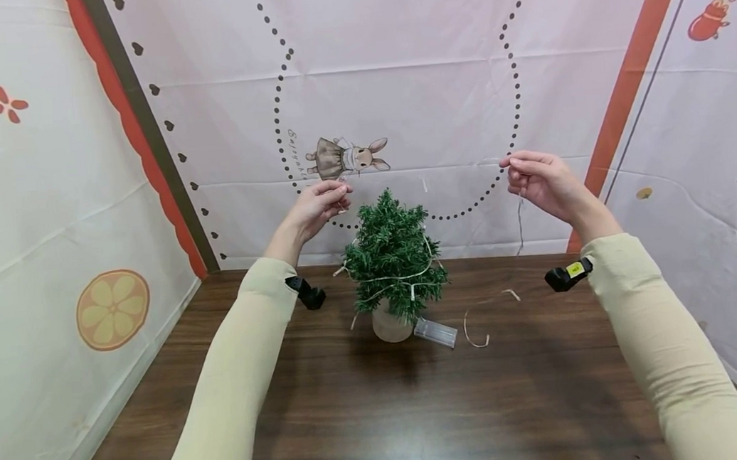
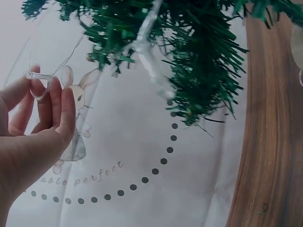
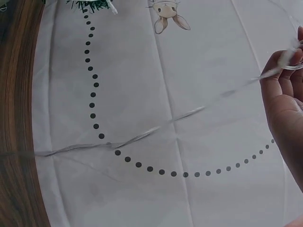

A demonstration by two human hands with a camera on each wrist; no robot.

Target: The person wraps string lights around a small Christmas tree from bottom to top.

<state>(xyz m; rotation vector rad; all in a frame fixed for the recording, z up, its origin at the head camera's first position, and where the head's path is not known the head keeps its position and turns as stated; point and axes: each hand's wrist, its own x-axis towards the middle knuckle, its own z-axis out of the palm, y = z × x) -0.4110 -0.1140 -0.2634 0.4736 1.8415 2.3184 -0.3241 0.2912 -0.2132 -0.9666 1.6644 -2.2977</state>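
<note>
A small green artificial Christmas tree (image 1: 390,246) stands upright in a pale pot (image 1: 391,326), with string lights (image 1: 385,279) wound about its branches. Raised just left of the treetop, my left hand (image 1: 317,206) pinches part of the string lights; a clear bulb piece (image 2: 41,76) shows at its fingers in the left wrist view. Out to the right, well apart from the tree, my right hand (image 1: 545,180) pinches another part of the lights. Their thin wire (image 3: 142,136) hangs from that hand, slightly blurred in the right wrist view.
A clear battery box (image 1: 436,332) lies on the brown wooden table (image 1: 395,428) beside the pot. Right of it, a loose end of the light wire (image 1: 467,323) curves over the tabletop. Printed cloth (image 1: 393,29) hangs behind and at both sides.
</note>
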